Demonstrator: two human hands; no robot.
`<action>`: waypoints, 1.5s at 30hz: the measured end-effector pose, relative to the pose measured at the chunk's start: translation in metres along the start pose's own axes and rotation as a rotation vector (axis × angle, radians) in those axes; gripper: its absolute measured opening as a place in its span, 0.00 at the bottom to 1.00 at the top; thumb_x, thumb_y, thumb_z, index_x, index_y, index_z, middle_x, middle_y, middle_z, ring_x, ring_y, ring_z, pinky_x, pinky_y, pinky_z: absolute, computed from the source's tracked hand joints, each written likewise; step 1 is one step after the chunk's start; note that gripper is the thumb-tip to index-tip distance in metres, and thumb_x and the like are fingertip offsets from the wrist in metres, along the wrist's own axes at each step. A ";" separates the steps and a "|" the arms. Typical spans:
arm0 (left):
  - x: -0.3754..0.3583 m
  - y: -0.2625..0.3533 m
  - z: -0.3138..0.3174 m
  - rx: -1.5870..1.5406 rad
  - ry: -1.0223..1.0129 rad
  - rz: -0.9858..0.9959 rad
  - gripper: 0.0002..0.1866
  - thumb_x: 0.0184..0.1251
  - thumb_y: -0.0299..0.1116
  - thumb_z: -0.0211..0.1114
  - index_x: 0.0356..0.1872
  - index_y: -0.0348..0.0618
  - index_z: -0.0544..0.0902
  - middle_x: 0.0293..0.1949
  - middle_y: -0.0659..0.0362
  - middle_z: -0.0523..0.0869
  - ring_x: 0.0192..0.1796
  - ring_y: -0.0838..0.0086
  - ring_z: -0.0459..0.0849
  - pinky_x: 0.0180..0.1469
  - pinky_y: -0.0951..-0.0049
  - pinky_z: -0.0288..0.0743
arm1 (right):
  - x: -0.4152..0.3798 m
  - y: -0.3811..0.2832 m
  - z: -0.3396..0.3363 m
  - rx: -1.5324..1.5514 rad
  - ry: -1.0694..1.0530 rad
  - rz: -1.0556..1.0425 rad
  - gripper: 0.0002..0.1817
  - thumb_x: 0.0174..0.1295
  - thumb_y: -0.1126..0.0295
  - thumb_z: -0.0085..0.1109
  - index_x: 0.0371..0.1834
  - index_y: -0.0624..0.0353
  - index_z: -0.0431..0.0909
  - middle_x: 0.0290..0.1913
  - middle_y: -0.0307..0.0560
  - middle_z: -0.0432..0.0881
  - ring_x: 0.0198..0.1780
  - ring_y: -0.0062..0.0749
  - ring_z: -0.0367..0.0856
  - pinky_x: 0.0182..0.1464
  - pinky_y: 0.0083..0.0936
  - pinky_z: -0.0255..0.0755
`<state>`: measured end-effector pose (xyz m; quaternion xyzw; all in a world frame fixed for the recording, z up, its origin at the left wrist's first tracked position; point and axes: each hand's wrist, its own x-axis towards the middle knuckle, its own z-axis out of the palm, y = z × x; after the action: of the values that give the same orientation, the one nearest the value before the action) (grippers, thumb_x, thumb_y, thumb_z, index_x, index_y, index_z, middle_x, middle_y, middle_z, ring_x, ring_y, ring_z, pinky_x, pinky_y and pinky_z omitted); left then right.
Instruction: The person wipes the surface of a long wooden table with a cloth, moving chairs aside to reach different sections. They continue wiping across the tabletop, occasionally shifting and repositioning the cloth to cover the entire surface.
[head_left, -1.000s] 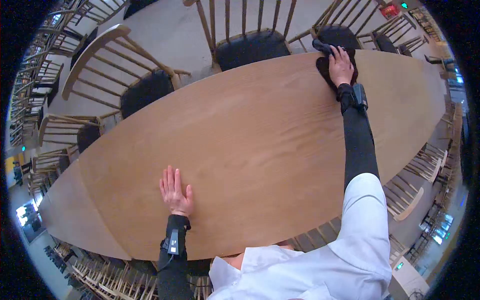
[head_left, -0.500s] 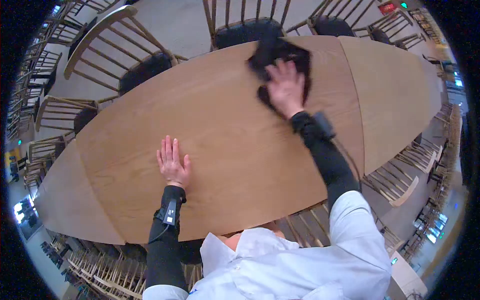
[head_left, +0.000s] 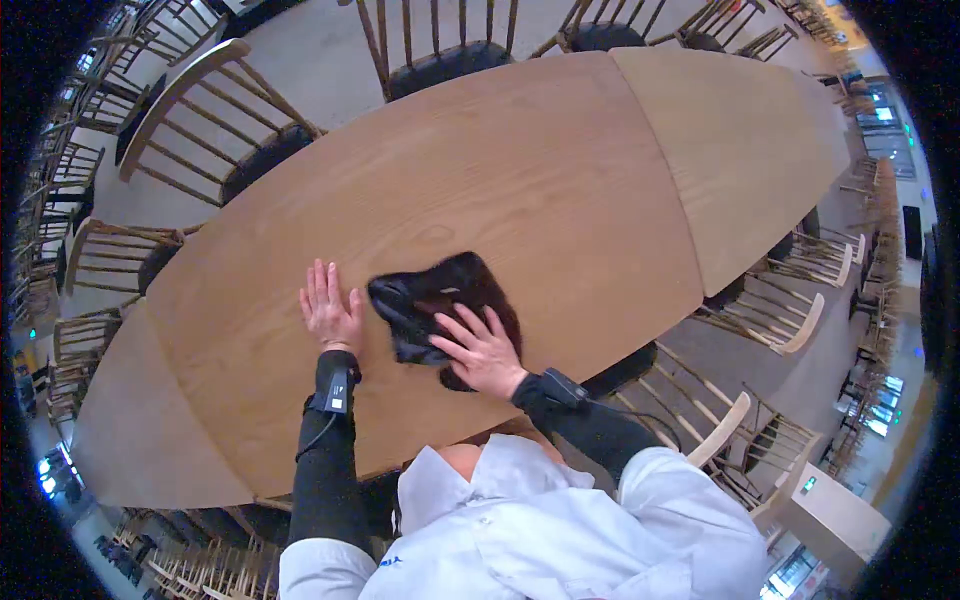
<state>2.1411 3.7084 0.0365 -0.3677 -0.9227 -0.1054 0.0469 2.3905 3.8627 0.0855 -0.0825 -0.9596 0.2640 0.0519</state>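
Note:
A crumpled black cloth [head_left: 470,290] lies on the wooden table, a little right of centre and close to my body. My right hand [head_left: 482,355] rests on its near right part, palm down with the fingers spread over the fabric. Some of the cloth under the palm is hidden. To the left, my left hand [head_left: 332,308] lies flat on the bare wood, fingers stretched out and pointing away from me. It holds nothing and is a short gap from the cloth.
The oval wooden table [head_left: 560,150] has seams near both ends. Spindle-back chairs with dark seats surround it, including a chair [head_left: 450,60] at the far side and another chair [head_left: 715,430] close on my right. Cabled devices are strapped at both wrists.
My right hand and the black cloth have moved from the table's far edge towards me and to the left. My left hand stays flat in nearly the same place.

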 end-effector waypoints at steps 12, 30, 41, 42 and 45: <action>-0.001 0.006 0.005 -0.097 0.010 -0.039 0.34 0.64 0.46 0.63 0.72 0.51 0.68 0.77 0.57 0.62 0.79 0.63 0.58 0.77 0.49 0.50 | -0.033 0.051 -0.016 -0.247 0.005 0.151 0.28 0.50 0.61 0.63 0.60 0.40 0.76 0.75 0.41 0.63 0.78 0.44 0.53 0.72 0.65 0.47; -0.054 0.228 0.008 -0.558 -0.084 0.398 0.23 0.68 0.46 0.59 0.60 0.50 0.79 0.68 0.57 0.75 0.74 0.63 0.66 0.74 0.51 0.53 | -0.039 0.058 0.044 -0.859 -0.144 0.250 0.34 0.67 0.54 0.51 0.75 0.54 0.61 0.80 0.51 0.51 0.80 0.45 0.46 0.77 0.55 0.39; -0.144 0.105 -0.038 -0.391 -0.155 -0.132 0.29 0.62 0.43 0.60 0.65 0.47 0.75 0.73 0.57 0.68 0.78 0.62 0.58 0.73 0.39 0.49 | 0.008 -0.029 0.063 -0.101 -0.408 -0.390 0.36 0.57 0.52 0.55 0.72 0.48 0.68 0.73 0.46 0.66 0.79 0.47 0.50 0.77 0.63 0.33; -0.126 0.091 -0.041 -0.363 -0.102 -0.194 0.29 0.61 0.42 0.60 0.65 0.47 0.75 0.74 0.57 0.68 0.78 0.61 0.58 0.74 0.38 0.48 | 0.034 -0.035 0.069 -0.062 -0.373 -0.425 0.37 0.57 0.51 0.55 0.72 0.49 0.67 0.73 0.46 0.66 0.79 0.47 0.50 0.78 0.62 0.34; -0.078 0.041 -0.033 -0.350 -0.047 -0.134 0.29 0.59 0.40 0.61 0.64 0.47 0.75 0.74 0.57 0.67 0.78 0.60 0.59 0.73 0.36 0.48 | 0.093 -0.048 0.080 -0.072 -0.255 -0.428 0.36 0.59 0.53 0.52 0.73 0.52 0.64 0.75 0.49 0.63 0.79 0.47 0.50 0.78 0.59 0.35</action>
<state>2.2259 3.6774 0.0624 -0.3104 -0.9135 -0.2589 -0.0464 2.2818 3.7988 0.0469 0.1549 -0.9628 0.2207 -0.0181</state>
